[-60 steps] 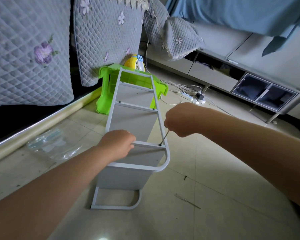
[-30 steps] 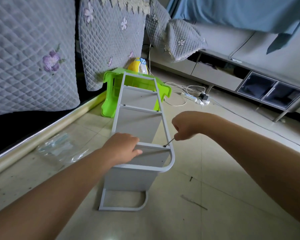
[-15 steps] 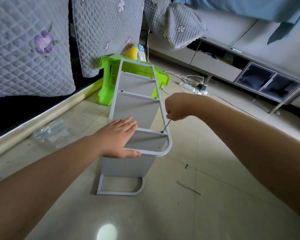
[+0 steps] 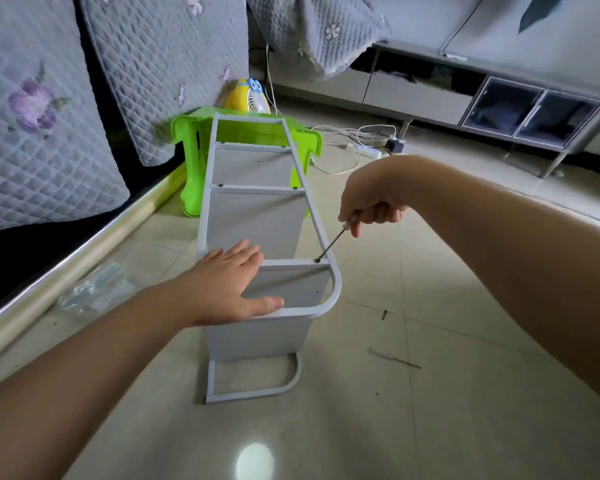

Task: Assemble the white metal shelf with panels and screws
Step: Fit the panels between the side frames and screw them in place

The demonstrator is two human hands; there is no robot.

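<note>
The white metal shelf [image 4: 257,216] lies on its side on the tiled floor, its far end resting on a green plastic stool [image 4: 187,140]. My left hand [image 4: 229,282] lies flat on the near end of the upper frame, fingers straight, thumb along the curved rail. My right hand [image 4: 371,199] grips a thin metal tool [image 4: 333,242], whose tip sits in a screw [image 4: 317,260] at the right end of the nearest crossbar. Other screws show on the farther crossbars.
A loose dark screw [image 4: 384,314] and a thin metal rod [image 4: 394,357] lie on the floor to the right. A clear plastic bag [image 4: 94,292] lies left, by the quilt-covered sofa [image 4: 49,116]. A low TV cabinet [image 4: 499,98] and power strip with cables [image 4: 371,147] stand beyond.
My left hand has let go of the crossbar and opened flat onto the frame's near end. My right hand keeps the tool in the same screw, its angle shifting.
</note>
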